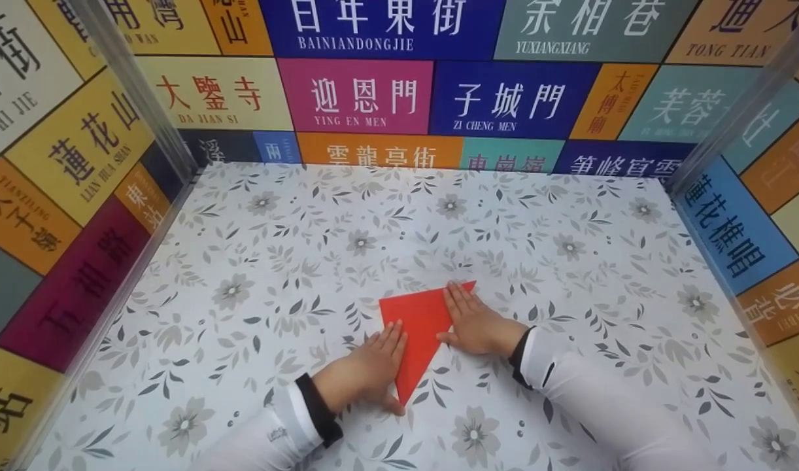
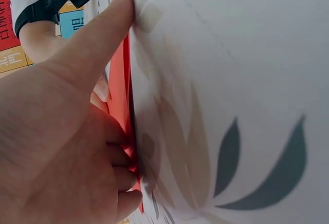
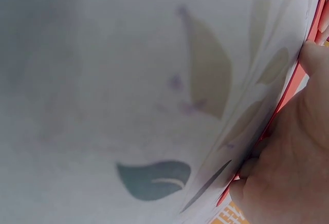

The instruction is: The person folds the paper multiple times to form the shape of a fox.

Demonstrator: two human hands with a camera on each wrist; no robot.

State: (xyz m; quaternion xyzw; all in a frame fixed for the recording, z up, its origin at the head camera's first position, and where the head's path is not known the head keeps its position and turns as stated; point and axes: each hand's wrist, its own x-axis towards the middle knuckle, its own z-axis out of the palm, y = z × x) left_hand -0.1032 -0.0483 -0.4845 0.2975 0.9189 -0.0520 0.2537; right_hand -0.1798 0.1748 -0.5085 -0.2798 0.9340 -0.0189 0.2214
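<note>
A red sheet of paper [image 1: 422, 327], folded into a triangle-like shape, lies flat on the table with one point toward the person. My left hand [image 1: 373, 366] rests on its left edge, fingers straight on the paper and thumb by the lower point. Over the upper right part lies my right hand [image 1: 475, 320], fingers extended near the right corner and thumb at the slanted edge. In the left wrist view the red paper [image 2: 119, 88] shows as a thin layered strip under the fingers. The right wrist view shows the paper's red edge [image 3: 293, 82] beneath the hand.
A white tablecloth [image 1: 295, 229] with grey flowers and leaves covers the table. Upright panels with coloured Chinese place-name signs [image 1: 360, 98] enclose the back and both sides. Clear strips [image 1: 138, 261] run along the side panels' lower edges.
</note>
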